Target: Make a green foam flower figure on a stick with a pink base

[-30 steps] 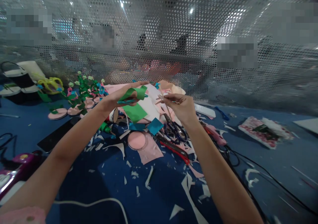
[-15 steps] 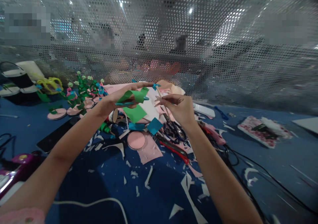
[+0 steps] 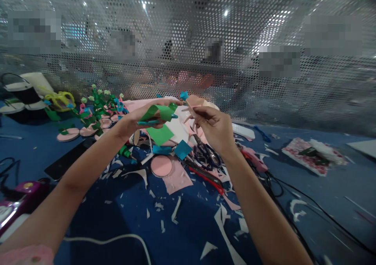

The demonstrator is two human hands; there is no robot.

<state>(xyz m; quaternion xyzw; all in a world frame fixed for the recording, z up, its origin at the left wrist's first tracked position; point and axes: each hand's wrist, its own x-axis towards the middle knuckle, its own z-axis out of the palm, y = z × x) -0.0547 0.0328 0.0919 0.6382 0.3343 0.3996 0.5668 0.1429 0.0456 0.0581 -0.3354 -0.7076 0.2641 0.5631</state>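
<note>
My left hand (image 3: 141, 116) is raised over the craft table and pinches a curled green paper strip (image 3: 160, 111). My right hand (image 3: 213, 127) is closed round a thin wooden stick (image 3: 190, 109) with a small blue piece (image 3: 184, 95) at its tip. The stick's tip sits right beside the green strip, and the two hands almost touch. Below them lie a green paper sheet (image 3: 160, 134), a blue square (image 3: 182, 149) and a pink disc (image 3: 161, 166).
Finished paper flowers on pink discs (image 3: 98, 112) stand at the back left beside yellow scissors (image 3: 60, 99). Dark scissors (image 3: 207, 157), red-handled scissors (image 3: 210, 178), a pink glue gun (image 3: 254, 160), cables (image 3: 293, 196) and white scraps litter the blue table (image 3: 117, 218). A perforated metal screen (image 3: 205, 41) stands behind.
My right hand has tilted the stick and lifted its blue tip up and leftward, closer to the green strip. My left hand has stayed in nearly the same place.
</note>
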